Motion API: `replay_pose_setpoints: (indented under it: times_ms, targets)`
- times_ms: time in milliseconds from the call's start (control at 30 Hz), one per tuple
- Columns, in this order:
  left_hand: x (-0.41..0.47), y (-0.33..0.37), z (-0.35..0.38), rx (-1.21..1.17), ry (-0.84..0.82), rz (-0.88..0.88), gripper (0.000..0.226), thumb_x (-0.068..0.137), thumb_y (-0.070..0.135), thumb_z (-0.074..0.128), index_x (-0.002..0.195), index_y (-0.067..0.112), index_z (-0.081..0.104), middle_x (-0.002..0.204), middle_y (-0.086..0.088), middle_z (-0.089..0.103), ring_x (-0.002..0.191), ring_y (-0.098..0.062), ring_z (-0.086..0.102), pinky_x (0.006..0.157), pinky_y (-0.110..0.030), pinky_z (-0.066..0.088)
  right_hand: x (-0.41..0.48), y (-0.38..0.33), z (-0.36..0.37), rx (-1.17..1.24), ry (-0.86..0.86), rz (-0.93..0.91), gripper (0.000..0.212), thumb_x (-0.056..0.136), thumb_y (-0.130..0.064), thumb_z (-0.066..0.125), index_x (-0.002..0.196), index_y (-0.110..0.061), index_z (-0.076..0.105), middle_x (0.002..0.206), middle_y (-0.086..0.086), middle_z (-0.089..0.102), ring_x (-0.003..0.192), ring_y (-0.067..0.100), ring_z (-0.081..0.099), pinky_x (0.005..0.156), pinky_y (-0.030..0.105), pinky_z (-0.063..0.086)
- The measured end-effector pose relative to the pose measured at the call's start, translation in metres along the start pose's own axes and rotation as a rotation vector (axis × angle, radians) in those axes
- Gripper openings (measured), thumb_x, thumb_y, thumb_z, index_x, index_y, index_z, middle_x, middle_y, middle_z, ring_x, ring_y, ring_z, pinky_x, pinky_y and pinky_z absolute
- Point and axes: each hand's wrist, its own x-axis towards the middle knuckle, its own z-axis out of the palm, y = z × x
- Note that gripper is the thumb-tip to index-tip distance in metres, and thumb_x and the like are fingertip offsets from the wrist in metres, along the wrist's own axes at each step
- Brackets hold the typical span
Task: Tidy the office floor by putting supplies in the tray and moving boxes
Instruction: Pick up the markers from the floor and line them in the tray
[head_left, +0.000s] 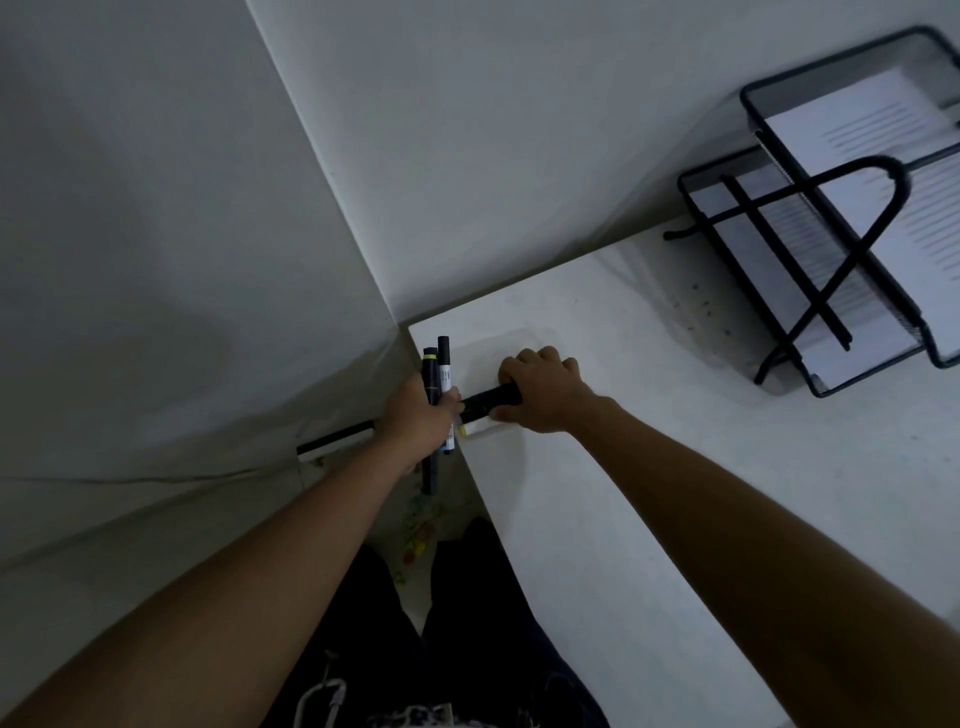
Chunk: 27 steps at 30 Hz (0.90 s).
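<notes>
My left hand (418, 421) grips two markers (436, 374) upright at the near left corner of the white desk (649, 467); one is black with a green band, the other has a white label. Right beside it, my right hand (540, 392) is closed around a black marker (491, 400) that lies across the edge of a shallow clear tray (514, 338) on the desk corner. A small yellow-tipped item (470, 428) lies in the tray under that marker.
A black mesh two-tier paper tray (810, 218) holding printed sheets stands at the desk's far right. White walls meet in a corner behind the desk. Small coloured bits (421, 530) lie on the floor between the desk and my dark trousers.
</notes>
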Motion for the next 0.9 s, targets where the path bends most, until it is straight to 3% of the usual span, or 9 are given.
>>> replay_pose_setpoints:
  times_ms: [233,333,400,533,600,700,800,900]
  targets:
    - [-0.001,0.005,-0.002,0.019,-0.011,0.010,0.022,0.092,0.021,0.060,0.112,0.014,0.055,0.104,-0.009,0.067,0.098,-0.024,0.065,0.091,-0.045,0.053,0.009,-0.009,-0.009,-0.115,-0.041,-0.024,0.058,0.079,-0.058,0.065,0.122,-0.021,0.052,0.121,0.007,0.051,0.112,0.027,0.043,0.093,0.042,0.039]
    - [-0.001,0.008,-0.003,0.047,0.014,0.045,0.022,0.089,0.021,0.063,0.110,0.016,0.058,0.098,-0.006,0.067,0.090,-0.021,0.064,0.076,-0.035,0.054,0.009,-0.004,-0.017,-0.051,-0.129,-0.027,0.061,0.079,-0.056,0.066,0.127,-0.022,0.051,0.125,0.007,0.050,0.116,0.027,0.042,0.095,0.040,0.037]
    - [-0.001,0.013,-0.004,0.053,0.013,0.081,0.019,0.089,0.021,0.063,0.107,0.016,0.059,0.097,-0.006,0.067,0.086,-0.021,0.065,0.065,-0.031,0.053,0.005,0.000,-0.022,0.091,-0.133,-0.003,0.055,0.085,-0.048,0.063,0.131,-0.020,0.050,0.129,0.008,0.052,0.119,0.027,0.044,0.097,0.038,0.038]
    - [0.001,0.027,-0.002,0.071,-0.004,0.119,0.023,0.089,0.021,0.063,0.110,0.013,0.059,0.102,-0.012,0.067,0.094,-0.028,0.065,0.081,-0.041,0.055,-0.008,0.008,-0.034,0.418,0.099,0.056,0.033,0.095,-0.021,0.054,0.127,-0.013,0.055,0.129,0.008,0.058,0.115,0.022,0.054,0.094,0.027,0.040]
    - [0.003,0.036,0.002,0.151,-0.045,0.172,0.024,0.089,0.021,0.062,0.112,0.012,0.059,0.100,-0.011,0.066,0.094,-0.029,0.063,0.080,-0.037,0.052,-0.013,0.009,-0.044,0.693,0.194,0.123,0.030,0.098,-0.023,0.049,0.126,-0.015,0.056,0.124,0.005,0.062,0.108,0.018,0.060,0.092,0.028,0.047]
    - [0.006,0.048,0.009,0.386,-0.110,0.292,0.026,0.089,0.023,0.062,0.112,0.012,0.060,0.105,-0.010,0.067,0.095,-0.027,0.063,0.080,-0.035,0.051,-0.019,0.008,-0.058,1.153,0.127,0.157,0.034,0.096,-0.041,0.049,0.126,-0.025,0.054,0.120,-0.001,0.063,0.100,0.012,0.066,0.080,0.033,0.059]
    - [0.011,0.057,0.022,0.495,-0.174,0.343,0.027,0.087,0.026,0.064,0.112,0.014,0.061,0.104,-0.008,0.069,0.092,-0.025,0.064,0.074,-0.032,0.050,-0.025,0.010,-0.062,1.062,0.093,0.082,0.040,0.088,-0.051,0.059,0.123,-0.033,0.056,0.113,-0.006,0.063,0.098,0.008,0.065,0.070,0.022,0.059]
    - [0.014,0.058,0.035,0.532,-0.202,0.350,0.027,0.086,0.034,0.063,0.105,0.015,0.061,0.094,-0.004,0.067,0.079,-0.019,0.062,0.062,-0.027,0.047,-0.026,0.019,-0.055,0.871,0.133,0.083,0.031,0.089,-0.044,0.062,0.115,-0.027,0.063,0.111,-0.005,0.065,0.099,0.012,0.063,0.081,0.031,0.059]
